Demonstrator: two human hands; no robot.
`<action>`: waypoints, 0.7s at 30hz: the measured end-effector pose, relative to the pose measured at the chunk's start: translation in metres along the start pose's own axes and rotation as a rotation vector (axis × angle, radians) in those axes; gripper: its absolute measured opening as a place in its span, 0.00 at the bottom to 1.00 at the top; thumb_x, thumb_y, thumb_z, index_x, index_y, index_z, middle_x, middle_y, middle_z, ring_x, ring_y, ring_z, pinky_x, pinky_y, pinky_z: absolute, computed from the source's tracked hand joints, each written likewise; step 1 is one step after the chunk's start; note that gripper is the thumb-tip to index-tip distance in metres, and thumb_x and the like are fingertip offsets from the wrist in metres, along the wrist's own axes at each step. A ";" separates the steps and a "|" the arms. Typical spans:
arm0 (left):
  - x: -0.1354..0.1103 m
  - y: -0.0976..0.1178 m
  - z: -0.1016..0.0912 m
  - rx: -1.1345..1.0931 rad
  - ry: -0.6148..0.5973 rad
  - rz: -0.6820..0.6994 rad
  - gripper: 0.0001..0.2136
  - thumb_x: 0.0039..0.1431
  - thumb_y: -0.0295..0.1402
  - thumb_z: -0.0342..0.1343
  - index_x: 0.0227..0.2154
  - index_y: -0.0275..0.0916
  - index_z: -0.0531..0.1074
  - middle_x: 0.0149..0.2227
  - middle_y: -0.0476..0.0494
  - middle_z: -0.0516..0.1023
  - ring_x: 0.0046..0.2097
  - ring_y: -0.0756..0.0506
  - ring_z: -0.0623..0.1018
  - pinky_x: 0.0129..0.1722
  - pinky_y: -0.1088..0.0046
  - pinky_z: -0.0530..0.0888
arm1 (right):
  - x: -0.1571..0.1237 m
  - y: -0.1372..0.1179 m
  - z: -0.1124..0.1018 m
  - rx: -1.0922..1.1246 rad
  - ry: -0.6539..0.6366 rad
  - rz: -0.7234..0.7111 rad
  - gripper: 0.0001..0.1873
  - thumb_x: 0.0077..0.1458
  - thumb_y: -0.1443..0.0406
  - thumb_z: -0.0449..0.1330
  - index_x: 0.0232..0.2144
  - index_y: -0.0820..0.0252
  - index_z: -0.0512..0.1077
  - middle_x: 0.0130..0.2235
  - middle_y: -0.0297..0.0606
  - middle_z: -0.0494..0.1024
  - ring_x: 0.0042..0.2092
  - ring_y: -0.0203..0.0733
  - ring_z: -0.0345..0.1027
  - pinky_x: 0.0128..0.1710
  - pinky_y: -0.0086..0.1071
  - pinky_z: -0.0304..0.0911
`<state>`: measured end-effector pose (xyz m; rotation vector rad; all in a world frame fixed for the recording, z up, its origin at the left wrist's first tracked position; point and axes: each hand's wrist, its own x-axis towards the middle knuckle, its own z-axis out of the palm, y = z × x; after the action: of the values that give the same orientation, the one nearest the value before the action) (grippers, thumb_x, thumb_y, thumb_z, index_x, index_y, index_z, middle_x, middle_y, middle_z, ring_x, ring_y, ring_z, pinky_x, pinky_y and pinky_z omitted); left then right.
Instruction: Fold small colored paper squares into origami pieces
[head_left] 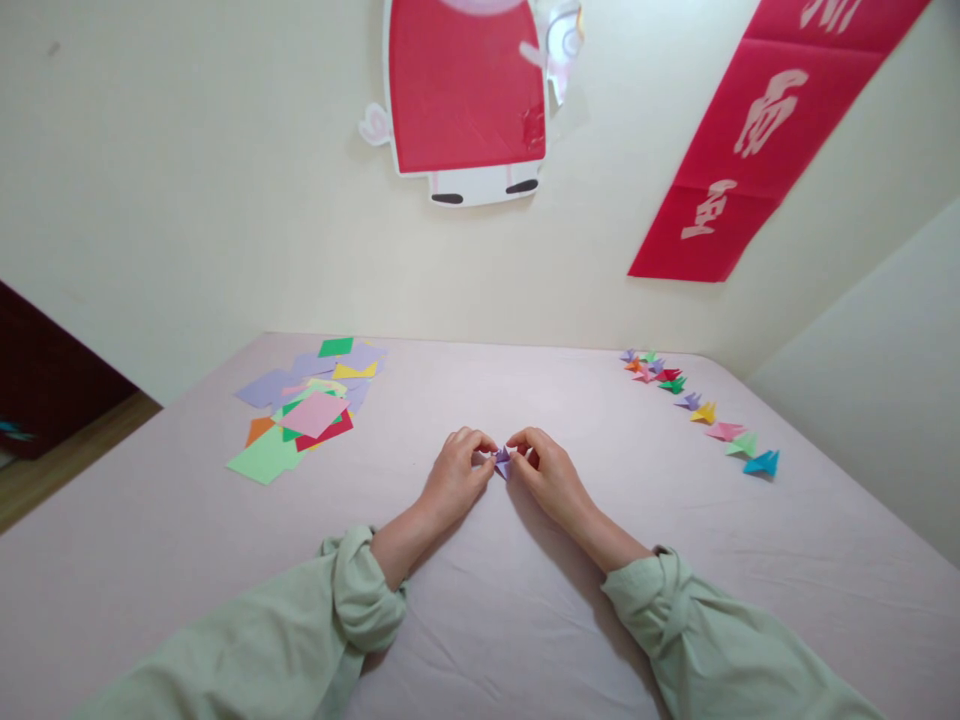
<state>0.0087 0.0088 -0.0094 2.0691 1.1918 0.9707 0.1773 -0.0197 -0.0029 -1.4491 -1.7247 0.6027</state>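
Note:
A small purple folded paper crane [502,463] is between my two hands, over the middle of the pale cloth-covered table [480,620]. My left hand [459,468] pinches its left side between thumb and forefinger. On the opposite side, my right hand [546,470] pinches it with thumb and forefinger too. The fingertips cover part of the folds, so the crane's full shape cannot be made out.
Loose coloured paper sheets [319,412] lie in an overlapping pile at the left. Along the right runs a row of several folded paper cranes, a blue crane [763,464] nearest. Behind the table rises a wall [225,200] with a red banner [757,140].

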 end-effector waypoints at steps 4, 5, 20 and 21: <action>0.000 0.000 0.002 0.032 0.003 -0.005 0.03 0.55 0.26 0.55 0.30 0.40 0.71 0.34 0.47 0.72 0.41 0.45 0.71 0.42 0.68 0.67 | 0.003 0.000 0.004 -0.026 -0.023 -0.039 0.06 0.55 0.69 0.54 0.32 0.56 0.71 0.32 0.33 0.70 0.31 0.37 0.64 0.33 0.31 0.59; 0.001 0.000 0.003 0.039 0.003 -0.007 0.03 0.56 0.26 0.55 0.30 0.40 0.71 0.34 0.47 0.72 0.40 0.45 0.71 0.42 0.68 0.67 | 0.004 -0.001 0.004 -0.034 -0.025 -0.042 0.05 0.55 0.69 0.54 0.31 0.56 0.70 0.32 0.33 0.70 0.32 0.37 0.64 0.33 0.31 0.59; 0.000 -0.003 -0.001 0.010 0.020 -0.002 0.07 0.54 0.22 0.51 0.31 0.39 0.71 0.35 0.47 0.73 0.41 0.45 0.71 0.43 0.68 0.68 | 0.001 0.000 -0.004 0.021 0.017 0.044 0.05 0.54 0.68 0.53 0.32 0.58 0.69 0.31 0.33 0.72 0.29 0.36 0.63 0.31 0.30 0.57; 0.000 -0.003 -0.001 0.010 0.028 -0.005 0.08 0.54 0.21 0.50 0.31 0.39 0.71 0.34 0.47 0.73 0.41 0.45 0.71 0.43 0.68 0.68 | 0.001 0.000 -0.004 0.019 0.012 0.043 0.05 0.54 0.68 0.53 0.32 0.58 0.69 0.31 0.33 0.72 0.29 0.36 0.63 0.31 0.30 0.58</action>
<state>0.0065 0.0100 -0.0113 2.0659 1.2184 0.9963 0.1807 -0.0193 0.0001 -1.4768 -1.6777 0.6303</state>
